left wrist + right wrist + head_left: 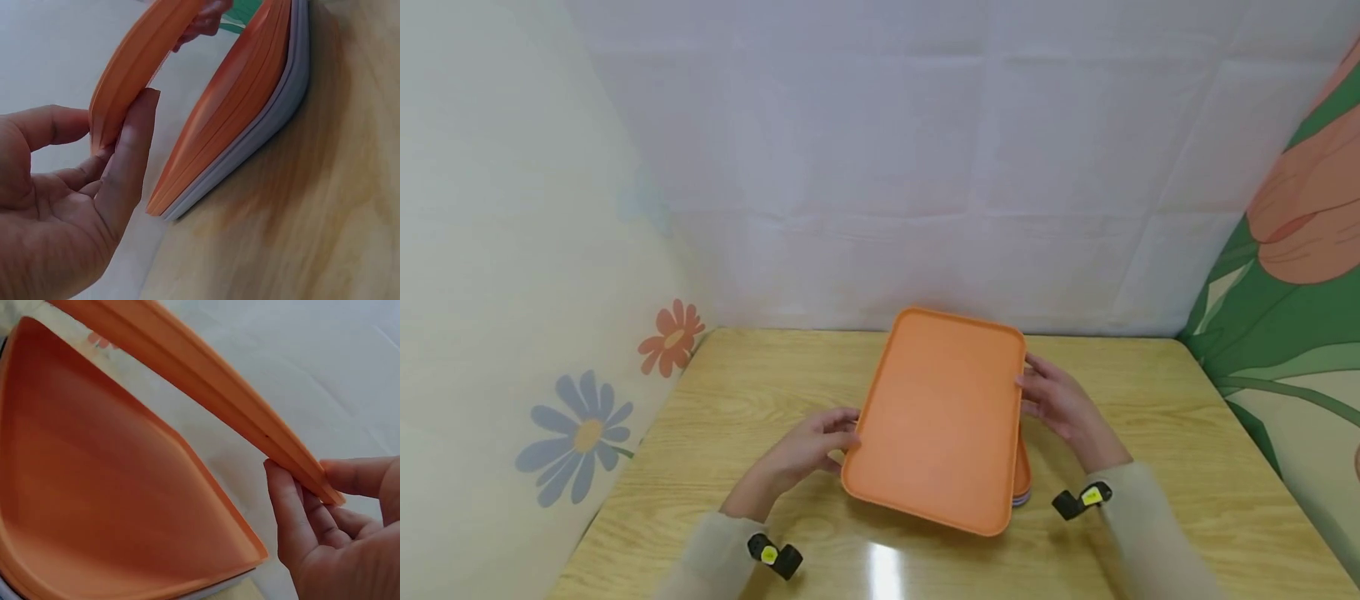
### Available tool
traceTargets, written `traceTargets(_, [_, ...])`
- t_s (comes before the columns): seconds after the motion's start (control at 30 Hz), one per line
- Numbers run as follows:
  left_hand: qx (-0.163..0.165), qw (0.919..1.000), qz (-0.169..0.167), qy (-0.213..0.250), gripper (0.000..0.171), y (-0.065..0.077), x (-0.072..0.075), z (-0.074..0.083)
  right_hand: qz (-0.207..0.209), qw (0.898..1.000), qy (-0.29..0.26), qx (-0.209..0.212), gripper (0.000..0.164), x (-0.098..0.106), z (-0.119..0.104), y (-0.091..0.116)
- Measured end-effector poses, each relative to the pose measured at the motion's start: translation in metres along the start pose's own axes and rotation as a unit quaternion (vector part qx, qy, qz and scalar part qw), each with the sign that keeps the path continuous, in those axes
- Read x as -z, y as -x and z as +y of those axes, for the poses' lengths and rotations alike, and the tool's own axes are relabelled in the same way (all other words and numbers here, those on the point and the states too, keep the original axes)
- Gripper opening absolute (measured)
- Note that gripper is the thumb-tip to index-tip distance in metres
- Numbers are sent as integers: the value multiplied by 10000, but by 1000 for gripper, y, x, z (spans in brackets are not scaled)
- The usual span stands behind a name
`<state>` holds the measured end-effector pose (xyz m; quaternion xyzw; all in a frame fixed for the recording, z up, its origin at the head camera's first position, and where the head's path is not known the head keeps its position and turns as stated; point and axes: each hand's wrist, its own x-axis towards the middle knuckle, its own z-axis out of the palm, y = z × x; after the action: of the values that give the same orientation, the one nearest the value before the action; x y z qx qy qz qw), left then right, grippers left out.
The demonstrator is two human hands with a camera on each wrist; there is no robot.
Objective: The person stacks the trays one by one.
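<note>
An orange rectangular tray [940,417] with rounded corners and a low rim is held up, turned at a slant, by both hands. The left hand [812,446] pinches its left edge, thumb on the rim and fingers beneath, as the left wrist view shows. My right hand [1062,408] pinches the opposite edge between thumb and fingers. Under the lifted tray, a stack of trays lies on the table: more orange trays [94,469] on top, pale grey-purple trays [275,125] below. A gap shows between the held tray and the stack in both wrist views.
The wood-grain table [760,375] reaches back to a white cloth wall [925,167]. Flower-painted panels stand on the left [497,292] and right [1292,333]. Each wrist wears a black strap-mounted device.
</note>
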<state>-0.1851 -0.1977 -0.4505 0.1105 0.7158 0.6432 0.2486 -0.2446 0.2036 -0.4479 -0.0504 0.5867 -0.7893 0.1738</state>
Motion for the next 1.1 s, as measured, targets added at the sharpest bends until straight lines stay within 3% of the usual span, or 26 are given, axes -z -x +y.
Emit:
traceTargets(0.23, [14, 9990, -266, 362, 47, -3, -9, -6, -160, 9984, 512, -179, 68, 5, -8, -11])
traceTargets(0.67, [-99, 9988, -155, 455, 59, -11, -18, -7, -278, 9955, 781, -449, 70, 13, -17, -30])
traceTargets(1.1, [-41, 9984, -19, 564, 60, -28, -14, -1, -389, 9936, 897, -565, 69, 20, -23, -48])
